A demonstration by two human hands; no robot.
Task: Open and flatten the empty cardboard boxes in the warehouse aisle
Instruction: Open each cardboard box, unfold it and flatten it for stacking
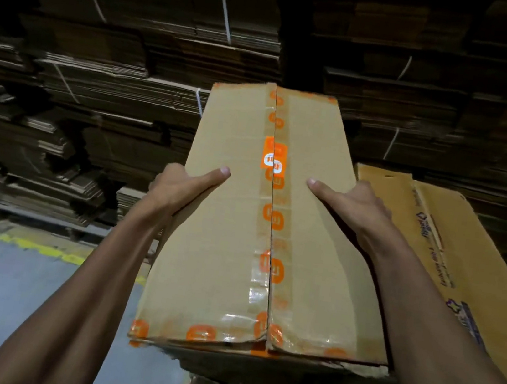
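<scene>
Not yet flattened: box (pixel 241 223) held up between both hands, top seam slit along the tape (pixel 270 214), flaps lying closed. Left hand (pixel 180 186) grasping its left edge, thumb on top; right hand (pixel 350 206) gripping the right edge likewise. Opening and collapsing left to do. Orange logos on the tape, letters unreadable. Right of the right hand, a flat carton (pixel 453 254) with blue print, perhaps "Flipkart". Beyond, bundled cardboard stacks (pixel 115 72).

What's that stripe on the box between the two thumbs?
In the head view, a strip of clear tape with orange logos covers the flap seam of the box, between the left hand and right hand.
</scene>
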